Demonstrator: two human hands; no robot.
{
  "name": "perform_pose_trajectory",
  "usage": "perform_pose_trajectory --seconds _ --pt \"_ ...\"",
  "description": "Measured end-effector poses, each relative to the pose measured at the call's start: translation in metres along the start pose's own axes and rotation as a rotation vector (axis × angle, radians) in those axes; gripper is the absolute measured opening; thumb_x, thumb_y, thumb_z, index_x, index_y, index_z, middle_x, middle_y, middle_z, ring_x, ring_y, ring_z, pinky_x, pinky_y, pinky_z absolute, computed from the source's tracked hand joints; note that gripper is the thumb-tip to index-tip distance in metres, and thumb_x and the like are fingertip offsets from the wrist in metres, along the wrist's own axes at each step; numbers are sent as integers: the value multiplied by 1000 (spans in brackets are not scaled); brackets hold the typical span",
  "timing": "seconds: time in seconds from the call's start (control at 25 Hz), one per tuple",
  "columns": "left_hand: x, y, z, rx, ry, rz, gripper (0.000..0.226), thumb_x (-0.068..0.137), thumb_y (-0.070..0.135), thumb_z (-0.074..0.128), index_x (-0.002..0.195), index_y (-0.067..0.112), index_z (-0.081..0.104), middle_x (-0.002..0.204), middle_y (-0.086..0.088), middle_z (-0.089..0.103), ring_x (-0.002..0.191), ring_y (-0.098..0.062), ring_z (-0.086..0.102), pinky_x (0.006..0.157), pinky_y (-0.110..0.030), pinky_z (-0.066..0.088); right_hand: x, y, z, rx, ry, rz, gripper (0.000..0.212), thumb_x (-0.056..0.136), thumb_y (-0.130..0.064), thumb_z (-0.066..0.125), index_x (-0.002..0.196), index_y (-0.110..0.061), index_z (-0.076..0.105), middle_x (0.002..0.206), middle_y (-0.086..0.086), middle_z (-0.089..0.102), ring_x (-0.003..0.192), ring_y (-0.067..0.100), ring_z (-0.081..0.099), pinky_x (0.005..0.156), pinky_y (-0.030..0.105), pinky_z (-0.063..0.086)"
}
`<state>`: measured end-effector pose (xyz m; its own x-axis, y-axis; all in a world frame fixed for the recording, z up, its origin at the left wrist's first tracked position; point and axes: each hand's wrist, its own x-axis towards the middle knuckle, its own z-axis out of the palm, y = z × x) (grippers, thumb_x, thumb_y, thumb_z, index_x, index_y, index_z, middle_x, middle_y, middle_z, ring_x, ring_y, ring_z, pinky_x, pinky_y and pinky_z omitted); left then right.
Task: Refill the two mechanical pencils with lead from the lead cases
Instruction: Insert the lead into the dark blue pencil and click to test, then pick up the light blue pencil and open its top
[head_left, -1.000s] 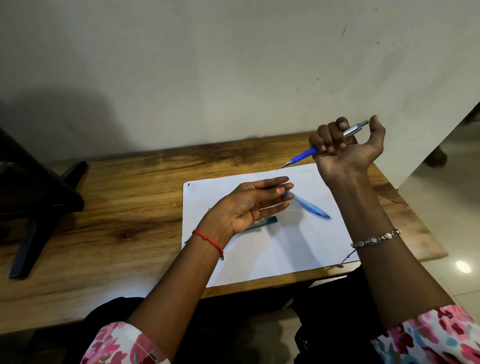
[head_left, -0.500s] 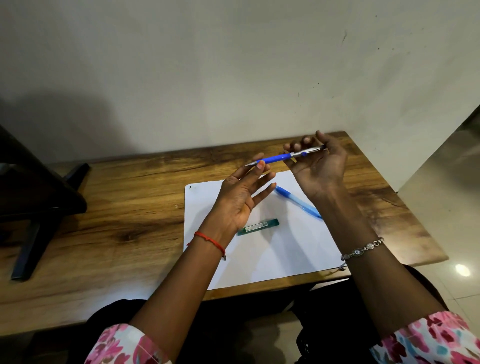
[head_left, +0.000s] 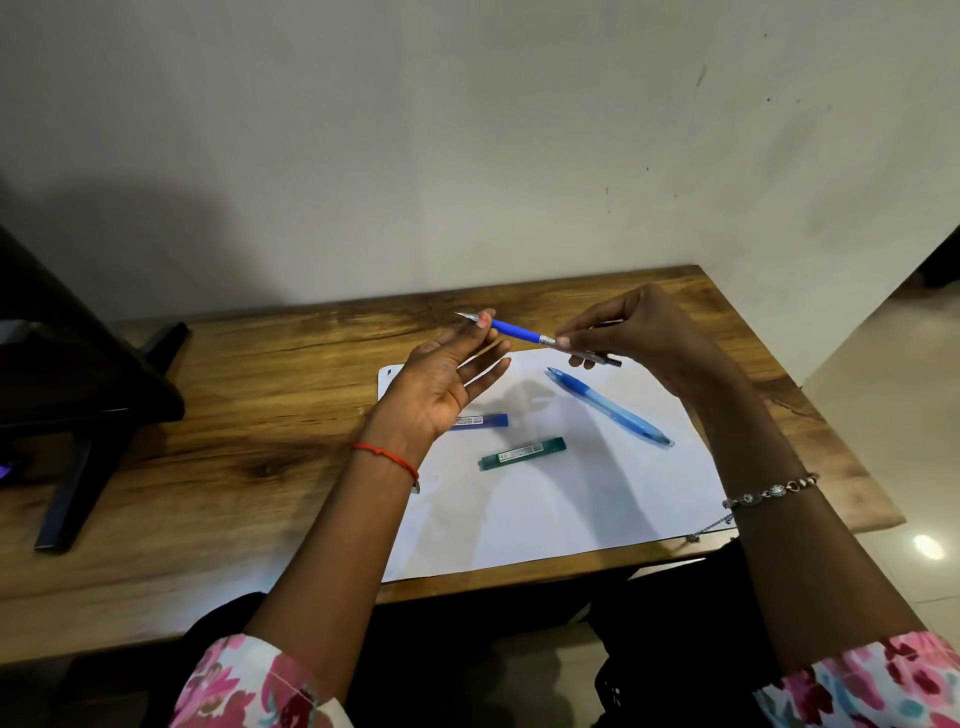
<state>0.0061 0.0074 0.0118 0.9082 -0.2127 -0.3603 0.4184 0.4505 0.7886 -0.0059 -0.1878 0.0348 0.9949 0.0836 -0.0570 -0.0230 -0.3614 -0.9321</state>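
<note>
I hold a dark blue mechanical pencil (head_left: 517, 331) level above the desk. My right hand (head_left: 639, 338) pinches its silver rear end. My left hand (head_left: 447, 382) touches the tip end with a fingertip, the other fingers spread. A light blue mechanical pencil (head_left: 610, 406) lies slanted on the white paper (head_left: 571, 509). A blue lead case (head_left: 480, 421), partly hidden by my left hand, and a green lead case (head_left: 522, 453) lie on the paper below the hands.
The wooden desk (head_left: 234, 415) stands against a white wall. A black stand (head_left: 78, 395) sits at the desk's left end. The desk's right edge drops to a tiled floor (head_left: 909, 467).
My right hand came down from a raised fist grip and now holds the dark blue pencil level. My left hand rose off the paper to its tip, uncovering the blue lead case.
</note>
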Motion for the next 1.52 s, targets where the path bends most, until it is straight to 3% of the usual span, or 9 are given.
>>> perform_pose_trajectory --seconds 0.16,0.32,0.44,0.56,0.72,0.92,1.04,1.16,1.52 --pt "3 -2 -1 57 76 -23 7 85 15 61 82 11 66 54 5 67 54 -9 67 62 -23 59 -1 -5 13 -193 -4 38 20 70 -10 78 90 -7 75 70 2 72 58 10 61 54 13 47" --pt "3 0 -6 107 226 -38 11 82 15 66 77 6 62 65 0 66 57 -13 64 56 -22 56 3 -3 23 -344 41 56 26 69 -9 79 94 -1 73 65 -2 63 48 -1 56 39 3 34" --pt "6 3 -12 115 352 -28 19 81 16 68 91 2 60 80 -4 60 65 -16 60 46 -20 54 4 3 29 -419 22 81 28 63 -8 83 89 -1 75 70 6 67 43 1 54 39 3 35" --pt "7 5 -13 118 402 -8 33 80 17 68 107 2 55 87 -5 58 66 -14 58 44 -19 53 4 12 34 -491 4 131 27 56 -8 86 80 -5 76 73 11 70 59 15 60 55 19 50" --pt "5 4 -9 128 402 -23 42 81 17 68 115 -1 53 94 -7 60 68 -14 60 51 -22 54 4 16 38 -581 -44 134 28 53 -11 88 76 -3 75 71 8 69 74 24 65 77 36 51" --pt "4 2 -6 134 398 -26 25 82 15 66 100 3 54 103 -9 58 70 -14 59 62 -25 52 4 9 21 -466 47 135 22 61 -7 83 81 -1 75 72 7 69 57 7 54 45 6 38" --pt "3 3 -4 155 405 -13 24 82 15 66 99 4 54 108 -11 59 71 -14 59 67 -26 52 4 14 5 -488 133 194 21 64 -5 81 82 1 75 81 14 72 63 12 56 49 18 37" --pt "2 2 -2 171 407 -10 22 82 15 66 98 4 55 116 -13 60 76 -16 61 67 -27 52 5 21 1 -579 73 312 36 60 -14 86 89 3 72 85 16 70 68 19 58 52 25 38" --pt "1 1 -2 202 393 -1 30 83 15 64 109 1 58 117 -13 60 88 -20 62 69 -25 52 6 24 4 -639 10 349 38 62 -15 84 95 -1 68 85 14 65 73 22 56 52 26 38"
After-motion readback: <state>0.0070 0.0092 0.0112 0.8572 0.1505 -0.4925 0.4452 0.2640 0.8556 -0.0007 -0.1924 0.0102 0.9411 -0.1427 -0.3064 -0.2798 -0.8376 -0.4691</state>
